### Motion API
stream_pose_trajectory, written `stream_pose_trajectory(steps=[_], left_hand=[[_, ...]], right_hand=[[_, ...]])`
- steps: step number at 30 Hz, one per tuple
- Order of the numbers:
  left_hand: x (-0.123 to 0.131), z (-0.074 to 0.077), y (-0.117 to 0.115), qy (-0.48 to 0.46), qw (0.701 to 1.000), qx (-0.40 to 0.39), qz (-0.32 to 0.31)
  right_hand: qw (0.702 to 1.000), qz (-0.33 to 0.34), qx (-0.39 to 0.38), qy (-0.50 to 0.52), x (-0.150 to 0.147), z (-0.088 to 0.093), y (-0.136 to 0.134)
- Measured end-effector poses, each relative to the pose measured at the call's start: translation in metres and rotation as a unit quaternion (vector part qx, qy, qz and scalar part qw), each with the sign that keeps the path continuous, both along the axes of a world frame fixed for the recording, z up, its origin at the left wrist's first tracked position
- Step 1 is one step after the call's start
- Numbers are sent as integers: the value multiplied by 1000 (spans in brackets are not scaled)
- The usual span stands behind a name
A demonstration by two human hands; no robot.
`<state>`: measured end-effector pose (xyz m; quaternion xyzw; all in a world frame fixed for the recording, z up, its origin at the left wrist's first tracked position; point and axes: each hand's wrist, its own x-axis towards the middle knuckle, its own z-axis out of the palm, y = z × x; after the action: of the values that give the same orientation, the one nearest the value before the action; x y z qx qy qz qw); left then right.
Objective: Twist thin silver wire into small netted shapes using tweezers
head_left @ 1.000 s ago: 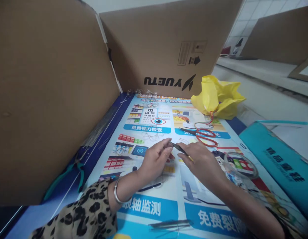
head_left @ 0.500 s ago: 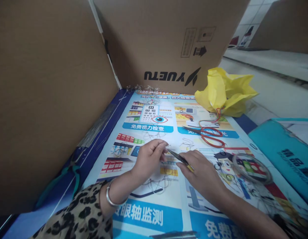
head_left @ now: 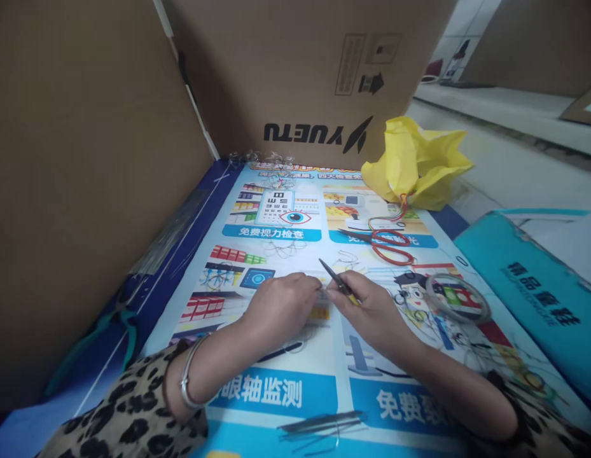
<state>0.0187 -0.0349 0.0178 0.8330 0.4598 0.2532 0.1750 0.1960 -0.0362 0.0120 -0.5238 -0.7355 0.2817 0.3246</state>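
My right hand (head_left: 371, 308) is wrapped around needle-nose pliers (head_left: 339, 280), their dark tips pointing up and to the left. Its thumb and index finger come close to my left hand (head_left: 288, 302). The left fingers are closed in a pinch, back of the hand upward, and thin wire (head_left: 301, 343) curls out below them; most of it is hidden by the hand. Between the two hands a small gap shows fine strands too blurred to make out. Both hands are above the printed poster (head_left: 319, 356).
Cardboard panels (head_left: 305, 70) stand behind and to the left. Red-handled scissors (head_left: 390, 247), a yellow bag (head_left: 414, 165) and a coil of wire (head_left: 486, 305) lie to the right, near a teal box (head_left: 528, 286). Teal-handled pliers (head_left: 128, 334) lie left; wire lengths (head_left: 321, 421) lie in front.
The pliers' tips have moved away from the left fingers and point more upward. The left hand has turned with its back upward, and the hands are closer together. The view has shifted slightly.
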Motion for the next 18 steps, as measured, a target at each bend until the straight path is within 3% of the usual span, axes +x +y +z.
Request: stream_pose_trajectory(steps=[3, 7, 10, 14, 18], left_hand=[[0, 5, 1, -88, 996, -1, -18], [2, 7, 5, -227, 973, -34, 9], [3, 3, 6, -305, 947, -100, 7], [4, -2, 5, -355, 905, -234, 15], [5, 2, 4, -398, 882, -245, 61]], right_hand=[[998, 13, -42, 43, 2, 3, 0], [987, 30, -113, 113, 1, 8, -2], [976, 34, -152, 153, 0, 8, -3], [964, 38, -189, 183, -1, 2, -2], [941, 50, -229, 245, 0, -2, -2]])
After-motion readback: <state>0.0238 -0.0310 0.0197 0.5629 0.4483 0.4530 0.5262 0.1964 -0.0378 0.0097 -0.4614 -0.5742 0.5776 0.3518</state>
